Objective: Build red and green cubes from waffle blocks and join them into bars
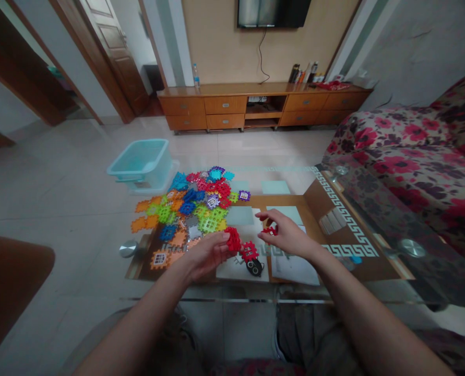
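Holding a red stack point(233, 239) in the left fingers point(218, 239) and apparently a red piece point(270, 231) in the right fingers point(272, 213), could scatter the stack by uneven squeezing.

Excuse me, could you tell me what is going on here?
A person is handling toothed plastic pieces over a glass table. The left hand holds a red stack. Another red piece shows at the fingers of the right hand, though whether it is gripped is hard to tell. A multicoloured pile lies on the table beyond the left hand, and a pale blue bin stands past it.
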Demonstrator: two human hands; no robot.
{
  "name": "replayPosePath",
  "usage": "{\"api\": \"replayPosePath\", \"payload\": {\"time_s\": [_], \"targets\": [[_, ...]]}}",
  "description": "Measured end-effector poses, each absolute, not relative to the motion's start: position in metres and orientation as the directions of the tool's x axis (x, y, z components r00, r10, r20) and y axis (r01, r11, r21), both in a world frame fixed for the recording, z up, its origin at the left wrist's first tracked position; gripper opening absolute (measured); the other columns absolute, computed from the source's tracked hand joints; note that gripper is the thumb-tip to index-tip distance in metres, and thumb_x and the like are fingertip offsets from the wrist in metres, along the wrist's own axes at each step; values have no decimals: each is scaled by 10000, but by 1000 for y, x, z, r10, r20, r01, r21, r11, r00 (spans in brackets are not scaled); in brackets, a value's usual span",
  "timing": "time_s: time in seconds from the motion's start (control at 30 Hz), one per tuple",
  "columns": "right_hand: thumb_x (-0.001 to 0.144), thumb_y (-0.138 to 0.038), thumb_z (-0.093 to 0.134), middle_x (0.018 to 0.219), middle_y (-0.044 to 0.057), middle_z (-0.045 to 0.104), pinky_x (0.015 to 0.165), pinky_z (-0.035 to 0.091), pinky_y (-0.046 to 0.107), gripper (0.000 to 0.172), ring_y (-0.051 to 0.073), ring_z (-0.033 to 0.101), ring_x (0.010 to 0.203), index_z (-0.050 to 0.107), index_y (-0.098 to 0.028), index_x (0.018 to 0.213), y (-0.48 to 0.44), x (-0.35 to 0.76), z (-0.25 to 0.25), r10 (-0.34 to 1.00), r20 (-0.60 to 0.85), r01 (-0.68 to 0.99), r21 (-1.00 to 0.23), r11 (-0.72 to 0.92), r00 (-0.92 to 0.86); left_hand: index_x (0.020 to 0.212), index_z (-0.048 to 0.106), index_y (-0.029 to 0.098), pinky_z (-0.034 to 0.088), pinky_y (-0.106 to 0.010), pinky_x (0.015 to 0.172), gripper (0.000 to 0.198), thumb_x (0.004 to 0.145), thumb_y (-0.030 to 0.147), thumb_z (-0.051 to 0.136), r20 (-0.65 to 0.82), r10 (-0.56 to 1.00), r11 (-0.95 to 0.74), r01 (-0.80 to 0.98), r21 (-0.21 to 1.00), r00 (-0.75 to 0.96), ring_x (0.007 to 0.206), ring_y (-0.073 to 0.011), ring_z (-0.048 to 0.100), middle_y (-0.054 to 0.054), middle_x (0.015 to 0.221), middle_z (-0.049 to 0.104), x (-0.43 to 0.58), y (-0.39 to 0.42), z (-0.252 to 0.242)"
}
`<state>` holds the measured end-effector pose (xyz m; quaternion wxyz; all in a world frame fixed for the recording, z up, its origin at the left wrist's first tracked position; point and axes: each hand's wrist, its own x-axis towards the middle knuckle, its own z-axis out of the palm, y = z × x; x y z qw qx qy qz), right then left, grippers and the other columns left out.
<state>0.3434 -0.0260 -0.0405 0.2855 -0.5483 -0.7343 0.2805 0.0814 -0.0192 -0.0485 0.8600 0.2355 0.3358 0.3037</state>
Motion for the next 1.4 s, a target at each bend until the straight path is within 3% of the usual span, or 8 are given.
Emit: {"api": "replayPosePath", "payload": {"time_s": [0.13,0.2,0.47,0.8,0.93,1.13,1.4], "targets": [[748,-128,724,1075,112,614,947,494,418,422,251,618,1012,672,-170,1165,-18,377,-64,979,-12,831,-532,165,-202,972,706,107,559,-291,813,225,790,225,764,-471,707,691,-373,619,528,879,-201,719,-108,949,751,83,-17,-48],[701,-117,764,1046,101,603,944,493,409,425,257,621,999,701,-181,1117,-18,382,-71,973,-81,864,-481,151,-215,951,699,115,561,-286,802,189,800,212,756,-481,719,682,-377,626,502,862,-194,719,-98,925,746,83,-17,-48],[623,-156,844,1069,100,577,932,502,404,544,248,617,960,694,-161,1145,-15,374,-73,953,-118,853,-486,191,-280,1008,687,135,557,-275,811,195,831,202,732,-499,710,692,-366,622,496,883,-181,712,-92,983,734,84,-17,-45],[709,-249,777,991,101,601,818,518,377,319,249,616,891,702,-145,1001,-15,368,-65,936,-99,872,-407,271,-337,925,689,146,560,-310,829,166,792,195,775,-500,696,709,-379,595,516,812,-165,700,-51,919,725,86,-17,-48],[715,-259,763,965,79,621,811,509,373,320,232,608,890,664,-152,1000,-17,355,-52,940,55,791,-524,315,-338,955,699,147,552,-317,851,194,787,198,783,-486,695,706,-376,601,529,855,-178,706,-61,958,736,85,-17,-51],[748,-198,733,1098,51,653,737,527,312,428,183,626,918,621,-227,1160,-36,317,-23,934,175,455,-835,309,-313,1079,707,120,492,-336,964,312,800,239,780,-393,675,685,-330,650,624,978,-218,709,-146,1095,742,85,-18,-54],[732,-121,729,1087,57,649,777,539,331,498,197,623,977,653,-257,1205,-48,298,-14,896,258,347,-854,387,-362,1032,732,125,480,-349,950,330,745,257,827,-369,651,672,-278,686,663,924,-203,697,-134,1066,744,85,-21,-49]]}}
